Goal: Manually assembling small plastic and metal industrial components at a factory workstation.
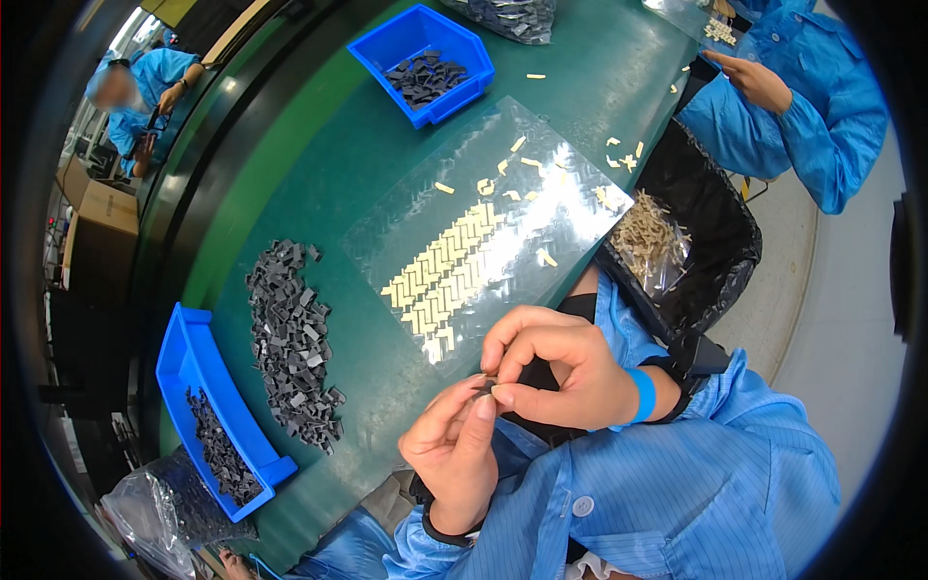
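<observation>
Now: small dark piece [483,386] pinched between both hands, long axis roughly level, running left to right | left hand [454,454] grips it from below, fingers closed on it | right hand [556,372] curls over it from above, fingertips pressed on it | just off green table [319,184] edge | clear sheet [483,232] of yellow strips beyond | pile of dark pieces [290,338] to left.

A long green worktable [319,164] stands on pale grey floor [831,290], brightly lit.

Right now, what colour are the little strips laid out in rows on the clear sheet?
Pale yellow. The strips lie in a herringbone pattern on the sheet, seen in the head view.
</observation>
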`<state>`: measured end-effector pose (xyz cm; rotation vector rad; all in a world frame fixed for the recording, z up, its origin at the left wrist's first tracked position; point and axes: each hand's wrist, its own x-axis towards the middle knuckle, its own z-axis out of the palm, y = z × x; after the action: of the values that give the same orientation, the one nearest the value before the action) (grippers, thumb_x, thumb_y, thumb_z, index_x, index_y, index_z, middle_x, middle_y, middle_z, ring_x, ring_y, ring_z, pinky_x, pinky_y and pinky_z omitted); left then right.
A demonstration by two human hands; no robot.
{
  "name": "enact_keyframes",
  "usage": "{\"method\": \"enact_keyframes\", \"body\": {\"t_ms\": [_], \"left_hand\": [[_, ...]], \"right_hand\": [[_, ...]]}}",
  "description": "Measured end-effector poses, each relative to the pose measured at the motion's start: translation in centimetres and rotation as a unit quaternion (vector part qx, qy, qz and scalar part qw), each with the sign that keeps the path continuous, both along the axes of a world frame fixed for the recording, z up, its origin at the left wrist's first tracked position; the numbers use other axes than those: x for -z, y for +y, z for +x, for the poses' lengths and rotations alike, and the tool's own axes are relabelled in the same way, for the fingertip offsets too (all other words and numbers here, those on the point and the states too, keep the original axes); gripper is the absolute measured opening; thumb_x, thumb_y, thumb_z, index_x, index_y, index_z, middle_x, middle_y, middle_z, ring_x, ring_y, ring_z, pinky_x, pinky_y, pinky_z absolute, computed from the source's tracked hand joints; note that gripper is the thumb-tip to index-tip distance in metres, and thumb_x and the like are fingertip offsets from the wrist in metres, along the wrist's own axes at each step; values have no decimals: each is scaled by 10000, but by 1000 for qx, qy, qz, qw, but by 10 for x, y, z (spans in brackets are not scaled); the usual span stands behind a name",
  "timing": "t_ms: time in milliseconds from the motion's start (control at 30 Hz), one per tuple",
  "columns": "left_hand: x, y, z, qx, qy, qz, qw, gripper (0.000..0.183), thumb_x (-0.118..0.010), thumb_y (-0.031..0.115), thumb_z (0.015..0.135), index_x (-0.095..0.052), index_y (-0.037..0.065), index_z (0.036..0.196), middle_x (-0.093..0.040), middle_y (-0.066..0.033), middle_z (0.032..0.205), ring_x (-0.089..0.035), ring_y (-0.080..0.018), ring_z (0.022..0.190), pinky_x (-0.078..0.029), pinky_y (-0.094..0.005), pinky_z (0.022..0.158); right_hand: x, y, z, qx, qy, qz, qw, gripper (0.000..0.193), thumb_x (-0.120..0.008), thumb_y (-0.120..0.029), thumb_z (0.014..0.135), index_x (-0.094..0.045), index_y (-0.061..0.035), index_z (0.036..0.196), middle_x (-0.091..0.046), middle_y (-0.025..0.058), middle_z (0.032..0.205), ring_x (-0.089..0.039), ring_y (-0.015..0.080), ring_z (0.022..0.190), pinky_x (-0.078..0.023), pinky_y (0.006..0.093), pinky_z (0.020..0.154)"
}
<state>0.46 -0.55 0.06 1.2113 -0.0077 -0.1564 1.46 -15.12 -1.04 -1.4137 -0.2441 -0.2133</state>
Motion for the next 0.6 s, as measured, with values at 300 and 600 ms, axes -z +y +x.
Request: {"method": "enact_keyframes", "body": {"t_ms": [300, 600], "left_hand": [[-1, 3, -1, 29, -1, -9, 1000, 275, -627, -2, 808, -553, -61, 1067, -624, -117, 878, -600, -131, 749, -498, -228, 671], [7, 8, -3, 22, -76, 28, 996, 299, -632, 16, 811, -550, -56, 1090, -637, -167, 921, -625, -184, 791, -520, -267, 682]], "right_hand": [[0, -7, 4, -10, -43, -21, 999, 110, -680, -54, 716, -585, -22, 762, -569, 92, 915, -571, 187, 835, -463, 291, 736], [-8, -19, 12, -60, -59, -68, 994, 201, -735, -102, 734, -611, 2, 853, -530, 97, 934, -543, 146, 790, -439, 252, 694]]}}
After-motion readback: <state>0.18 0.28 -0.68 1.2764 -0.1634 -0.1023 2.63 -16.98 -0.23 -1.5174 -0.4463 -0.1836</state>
